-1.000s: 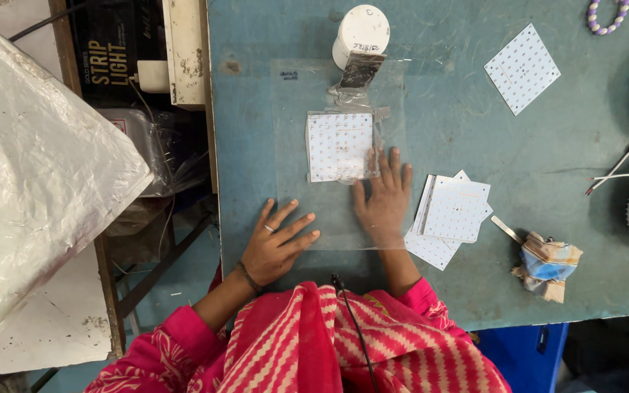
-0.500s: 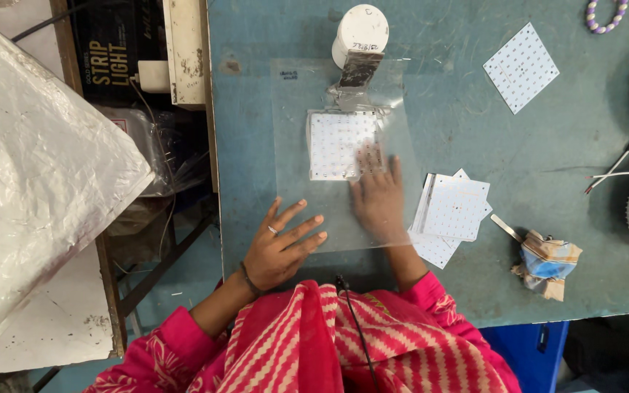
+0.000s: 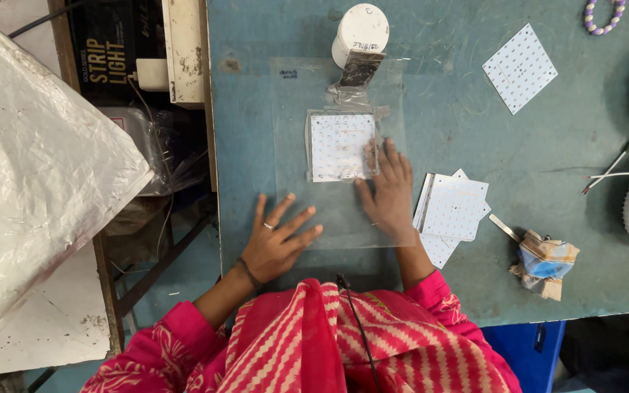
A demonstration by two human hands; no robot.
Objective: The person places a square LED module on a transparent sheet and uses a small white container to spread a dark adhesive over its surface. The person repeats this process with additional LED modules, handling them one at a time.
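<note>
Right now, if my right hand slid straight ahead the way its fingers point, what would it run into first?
The right hand points up the table, fingertips already at the right edge of the white square board. Straight on, it would likely brush that board's taped edge, then the dark strip by the white cylinder.

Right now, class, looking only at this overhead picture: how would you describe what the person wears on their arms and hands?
Both arms have bright pink sleeves pushed up above the wrists. The left hand carries a silver ring on one finger and a thin dark band at the wrist. The right hand shows no ring or band. A red scarf with pale stripes drapes between the arms.
</note>
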